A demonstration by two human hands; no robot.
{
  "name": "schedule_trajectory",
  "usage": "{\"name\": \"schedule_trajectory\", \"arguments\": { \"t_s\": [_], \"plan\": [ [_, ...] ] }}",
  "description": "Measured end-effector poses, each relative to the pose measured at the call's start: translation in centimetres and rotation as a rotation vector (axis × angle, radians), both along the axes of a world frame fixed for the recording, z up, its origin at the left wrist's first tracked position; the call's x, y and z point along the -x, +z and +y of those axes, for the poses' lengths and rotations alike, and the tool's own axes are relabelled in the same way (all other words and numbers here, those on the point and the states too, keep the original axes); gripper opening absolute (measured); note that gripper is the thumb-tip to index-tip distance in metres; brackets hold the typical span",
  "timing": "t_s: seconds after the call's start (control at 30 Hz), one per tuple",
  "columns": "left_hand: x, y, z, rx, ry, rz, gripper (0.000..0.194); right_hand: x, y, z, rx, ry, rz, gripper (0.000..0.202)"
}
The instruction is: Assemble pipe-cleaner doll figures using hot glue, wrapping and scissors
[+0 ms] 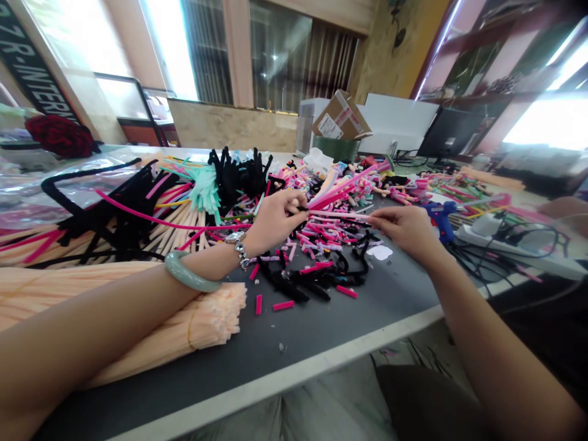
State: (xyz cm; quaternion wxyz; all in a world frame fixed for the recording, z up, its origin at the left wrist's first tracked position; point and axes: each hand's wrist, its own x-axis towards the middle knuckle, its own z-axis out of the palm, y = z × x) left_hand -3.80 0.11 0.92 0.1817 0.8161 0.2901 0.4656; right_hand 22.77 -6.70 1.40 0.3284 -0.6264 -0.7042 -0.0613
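Observation:
A pale pink pipe cleaner (340, 215) is stretched between my two hands over the middle of the table. My left hand (280, 217), with a bracelet and a bangle on its arm, pinches the left end, where something small and dark also shows at the fingertips. On the other end, my right hand (402, 226) has thumb and fingers closed. Below and behind lies a heap of cut pink and lilac pipe cleaner pieces (316, 239). Several short black pieces (285, 278) and bright pink pieces (283, 305) lie nearer the front edge.
Bundles of peach pipe cleaners (215, 318) lie at the left under my forearm. Black bundles (239, 171) and a mint bundle (205, 190) stand behind. To the right are a blue glue gun (441, 220), a power strip (519, 248) and cables. A cardboard box (340, 116) sits at the back.

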Motion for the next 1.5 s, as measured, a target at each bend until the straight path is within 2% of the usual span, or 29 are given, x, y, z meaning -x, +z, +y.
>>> {"name": "schedule_trajectory", "arguments": {
  "t_s": [0.13,0.2,0.37,0.53,0.7,0.73,0.77,0.83,0.93,1.03,1.13,1.37,1.5],
  "plan": [
    [0.1,-0.1,0.3,0.041,0.023,0.006,0.006,-0.4,0.0,0.0,-0.003,-0.201,-0.223,0.021],
    [0.1,-0.1,0.4,0.050,0.024,0.012,0.007,-0.3,0.0,0.0,-0.001,-0.256,-0.292,0.022],
    [0.2,-0.3,0.6,0.036,0.034,0.014,0.007,0.3,0.3,0.0,0.003,-0.218,-0.260,0.037],
    [0.2,-0.4,0.6,-0.008,0.046,0.000,0.008,1.0,0.0,0.1,0.070,-0.176,-0.286,0.027],
    [0.2,-0.4,0.4,-0.037,0.053,-0.010,0.008,1.2,-0.6,0.1,-0.062,-0.113,-0.287,0.069],
    [0.2,-0.4,0.4,-0.036,0.048,-0.011,0.007,1.3,-0.6,0.0,-0.081,-0.110,-0.286,0.072],
    [0.1,-0.5,0.4,-0.035,0.043,-0.011,0.007,1.5,-0.6,-0.1,-0.095,-0.110,-0.289,0.068],
    [0.1,-0.5,0.3,-0.040,0.034,-0.007,0.006,2.4,-0.6,-0.4,-0.145,-0.098,-0.293,0.049],
    [-0.1,-0.6,-0.1,-0.035,0.011,0.003,0.007,4.5,-0.7,-1.0,-0.279,-0.029,-0.294,0.027],
    [-0.4,-0.6,-0.7,-0.035,-0.029,0.038,0.007,6.8,-1.1,-1.6,-0.370,0.059,-0.368,0.030],
    [-0.7,-0.4,-1.4,-0.065,-0.036,0.087,0.009,8.2,-1.4,-1.9,-0.388,0.069,-0.475,0.033],
    [-1.0,-0.5,-2.0,0.014,-0.086,0.086,0.010,9.0,-1.7,-2.1,-0.404,0.013,-0.536,0.030],
    [-1.0,-0.7,-1.8,-0.015,-0.084,0.074,0.009,9.2,-1.7,-2.0,-0.415,0.030,-0.518,0.028]
  ]
}}
